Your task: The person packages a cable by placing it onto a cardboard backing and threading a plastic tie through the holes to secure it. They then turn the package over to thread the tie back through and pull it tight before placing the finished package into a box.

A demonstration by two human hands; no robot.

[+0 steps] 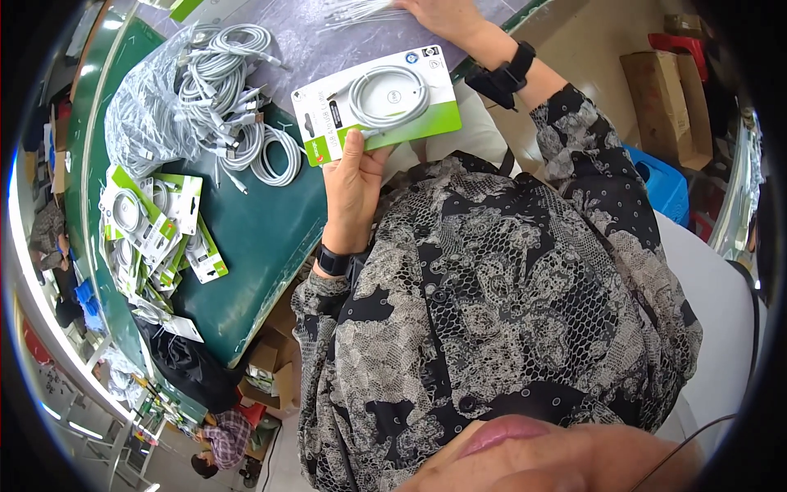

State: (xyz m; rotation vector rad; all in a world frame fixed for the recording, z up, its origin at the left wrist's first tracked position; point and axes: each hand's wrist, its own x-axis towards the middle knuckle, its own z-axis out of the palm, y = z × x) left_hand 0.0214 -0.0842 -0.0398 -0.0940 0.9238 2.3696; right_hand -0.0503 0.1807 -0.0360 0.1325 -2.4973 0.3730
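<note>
My left hand (358, 184) grips the lower edge of a white and green blister card (447, 78), thumb on its front. Coiled on the card is a light grey cable (422, 102), with a dark connector at its left end. At the top edge of the view, my right hand (447, 18) reaches to a spread of thin white cable ties (357, 11). Its fingertips are at the ties, but the picture's edge cuts off part of the fingers, so their grip cannot be made out.
A clear plastic bag (147, 115) spills coiled grey cables (225, 78) on the green table (246, 254). Several carded cables (152, 230) lie heaped at the table's left. Cardboard boxes (664, 102) and a blue container (660, 184) stand at the right. Another person (225, 439) is at lower left.
</note>
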